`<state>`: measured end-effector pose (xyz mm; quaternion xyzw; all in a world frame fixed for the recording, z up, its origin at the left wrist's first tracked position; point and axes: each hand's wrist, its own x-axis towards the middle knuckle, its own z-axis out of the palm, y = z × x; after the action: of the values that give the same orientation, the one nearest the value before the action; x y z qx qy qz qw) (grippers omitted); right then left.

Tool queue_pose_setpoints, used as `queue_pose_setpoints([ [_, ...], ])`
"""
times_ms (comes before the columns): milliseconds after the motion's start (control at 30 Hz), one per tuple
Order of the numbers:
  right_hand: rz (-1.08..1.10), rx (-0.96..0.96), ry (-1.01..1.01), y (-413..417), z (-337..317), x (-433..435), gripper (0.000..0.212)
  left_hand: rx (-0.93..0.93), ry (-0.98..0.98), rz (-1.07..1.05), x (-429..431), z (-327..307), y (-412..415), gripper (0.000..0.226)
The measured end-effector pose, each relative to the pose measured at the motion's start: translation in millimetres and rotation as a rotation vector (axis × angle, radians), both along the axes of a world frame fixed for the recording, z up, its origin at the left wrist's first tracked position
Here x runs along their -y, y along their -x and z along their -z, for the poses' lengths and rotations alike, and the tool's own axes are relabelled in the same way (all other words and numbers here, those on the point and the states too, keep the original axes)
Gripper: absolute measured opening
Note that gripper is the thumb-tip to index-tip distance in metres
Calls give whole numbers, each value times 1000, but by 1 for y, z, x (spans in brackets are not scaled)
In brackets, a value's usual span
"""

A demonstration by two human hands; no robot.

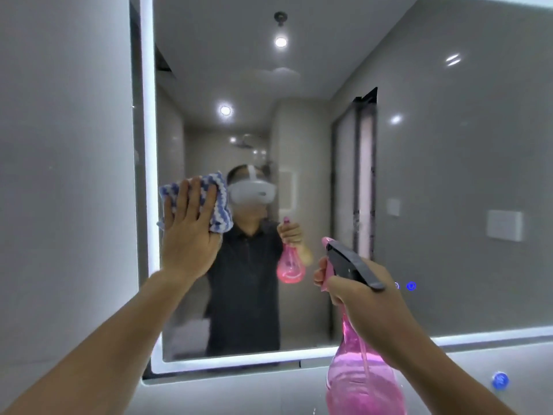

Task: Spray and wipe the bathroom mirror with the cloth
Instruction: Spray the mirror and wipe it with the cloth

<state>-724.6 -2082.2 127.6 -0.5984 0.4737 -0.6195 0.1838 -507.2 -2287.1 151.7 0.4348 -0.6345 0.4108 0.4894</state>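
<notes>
Two hands busy: left hand [188, 226] flat, fingers spread, pressing the blue-and-white cloth [217, 202] on the mirror [449, 175] near its lit left edge; right hand [365, 298] clenched around the neck of the pink spray bottle [359, 381], held near and low at the right, black trigger head [351, 265] toward the glass. Cloth soft and light, probably best held under a flat palm. Bottle half transparent, likely light, maybe slippery if wet; safest held at the neck. Glass smooth, hard, fragile, hazy low at the left. Grey tiled walls around; blue touch buttons [411, 286] low at the right.
</notes>
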Motion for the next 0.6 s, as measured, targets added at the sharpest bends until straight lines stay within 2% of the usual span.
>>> queue_pose_setpoints([
  [33, -11, 8, -13, -6, 1, -1, 20, 28, 1, 0, -1, 32, 5, 63],
  [67, -32, 6, -17, -13, 2, -4, 16, 133, 1, 19, -3, 71, 6, 59],
  [133, -34, 0, -21, -21, 6, -6, 20, 506, 43, 44, -6, 157, -1, 55],
  [167, -8, -3, -36, -23, 8, -6, 20, 696, 5, 41, -11, 184, -10, 54],
  [233, 60, -29, -56, -22, 5, -6, 19, 938, -83, 77, -17, 178, -30, 55],
  [267, 94, -50, -49, -21, 1, -6, 18, 949, -97, 97, -15, 152, -36, 59],
  [300, 125, -63, -32, -19, -6, -6, 18, 890, -28, 127, -11, 121, -40, 56],
  [367, 161, -60, 8, -18, -22, -8, 19, 537, 110, 102, -4, 43, -39, 51],
  [433, 173, 1, 20, -17, -37, -6, 23, 150, 87, 50, 4, -24, -32, 63],
  [467, 179, 24, 21, -17, -43, -4, 25, 0, 45, 58, 3, -46, -25, 69],
  [500, 184, 42, 20, -18, -48, -2, 26, -70, 10, 68, -1, -53, -13, 71],
  [533, 187, 67, 23, -18, -51, 1, 27, -43, -14, 65, -5, -47, 1, 72],
  [600, 182, 136, 12, -20, -53, 4, 31, 260, -23, 98, -9, 1, 20, 72],
])
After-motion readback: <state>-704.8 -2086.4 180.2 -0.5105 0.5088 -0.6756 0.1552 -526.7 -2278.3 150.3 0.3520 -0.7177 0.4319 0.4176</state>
